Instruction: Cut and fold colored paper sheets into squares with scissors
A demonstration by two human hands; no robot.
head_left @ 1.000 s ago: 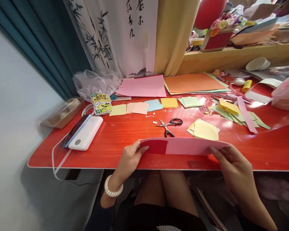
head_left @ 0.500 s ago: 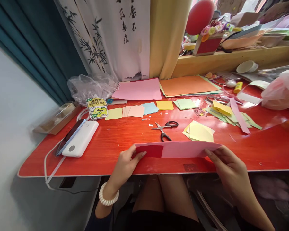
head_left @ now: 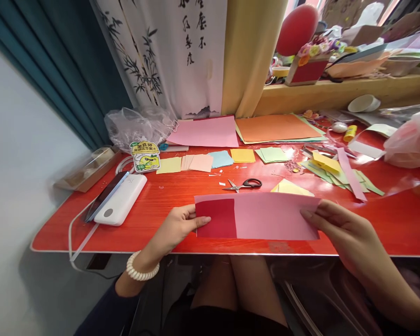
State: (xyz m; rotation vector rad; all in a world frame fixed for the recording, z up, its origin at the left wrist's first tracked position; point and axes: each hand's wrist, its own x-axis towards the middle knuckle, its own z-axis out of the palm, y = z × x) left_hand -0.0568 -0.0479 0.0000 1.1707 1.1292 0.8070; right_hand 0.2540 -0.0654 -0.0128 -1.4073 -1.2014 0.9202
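A long pink paper strip (head_left: pixel 271 217) is held up above the front edge of the red table (head_left: pixel 126 238). A darker red paper square (head_left: pixel 221 218) lies against its left part. My left hand (head_left: pixel 177 226) pinches the left end, thumb in front over the red square. My right hand (head_left: pixel 343 228) grips the right end between thumb and fingers. Behind the strip lie black-handled scissors (head_left: pixel 248 184), their lower handle hidden by the paper. Pale yellow paper squares (head_left: pixel 291 187) are partly covered by the strip's upper edge.
Small squares in yellow-green (head_left: pixel 169 165), peach (head_left: pixel 200 163), blue (head_left: pixel 221 159), orange-yellow (head_left: pixel 242 155) and green (head_left: pixel 271 154) form a row. Larger pink (head_left: pixel 206 131) and orange sheets (head_left: pixel 273 127) lie behind. A white power bank (head_left: pixel 121 200) sits left, green scraps (head_left: pixel 367 182) right.
The strip has tilted up to show more of its face, and now covers more of the scissors and yellow squares. My left hand has moved slightly left. The camera view has shifted a little.
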